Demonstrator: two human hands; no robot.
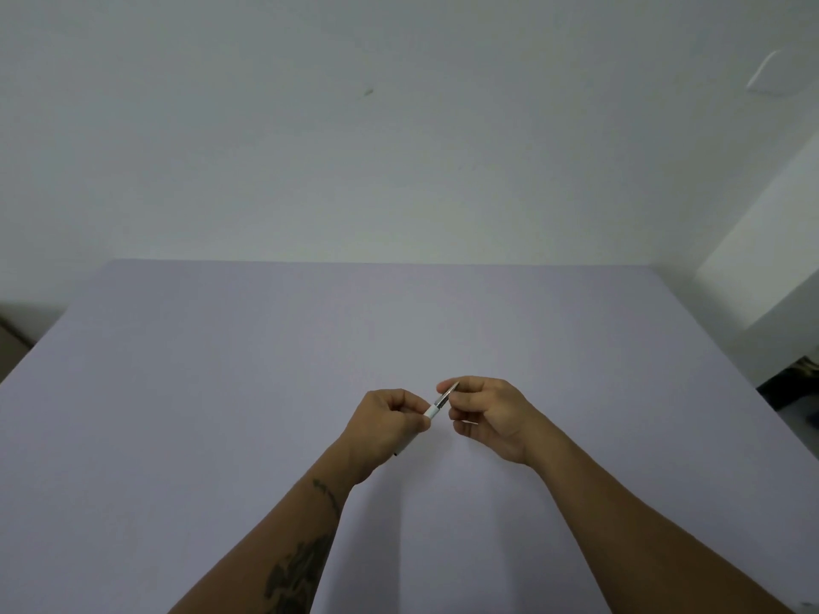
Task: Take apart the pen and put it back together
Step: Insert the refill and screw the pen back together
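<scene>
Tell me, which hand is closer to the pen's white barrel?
Left. The left hand grips the white barrel; the right hand pinches the thin tip end poking out beyond it.

Pen point(436, 406): white barrel with a clear, silvery tapered front section; held off the tabletop point(221, 370) just below frame centre, tilted up to the right. Barrel clasped in the left hand point(390, 421); tip pinched by the right hand point(485, 412).
</scene>
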